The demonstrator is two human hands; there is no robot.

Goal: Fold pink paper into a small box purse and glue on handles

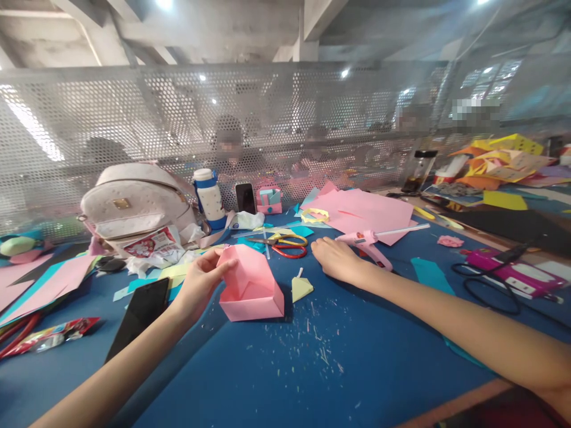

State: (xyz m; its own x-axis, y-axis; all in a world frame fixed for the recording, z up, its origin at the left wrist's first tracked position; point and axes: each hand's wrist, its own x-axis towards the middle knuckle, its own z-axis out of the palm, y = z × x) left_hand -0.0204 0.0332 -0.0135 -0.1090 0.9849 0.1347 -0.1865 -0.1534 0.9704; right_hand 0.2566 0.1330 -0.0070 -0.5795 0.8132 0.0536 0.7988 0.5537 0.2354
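Note:
A pink folded paper box (pixel 252 285) sits on the blue table (pixel 312 368) in front of me. My left hand (pixel 200 282) grips its left edge, fingers pinched on the rim. My right hand (pixel 336 258) lies palm down on the table to the right of the box, fingers hidden from view, right next to a pink glue gun (pixel 370 241) whose glue stick points right. A small yellow paper piece (pixel 301 288) lies between the box and my right hand. Red and yellow scissors (pixel 288 245) lie just behind the box.
A black phone (pixel 140 312) lies left of the box. A white backpack (pixel 134 205), a bottle (pixel 209 199) and a second phone (pixel 245 198) stand at the back by a perforated metal screen. Pink paper sheets (pixel 361 211), black scissors (pixel 484 285) and paper scraps lie around.

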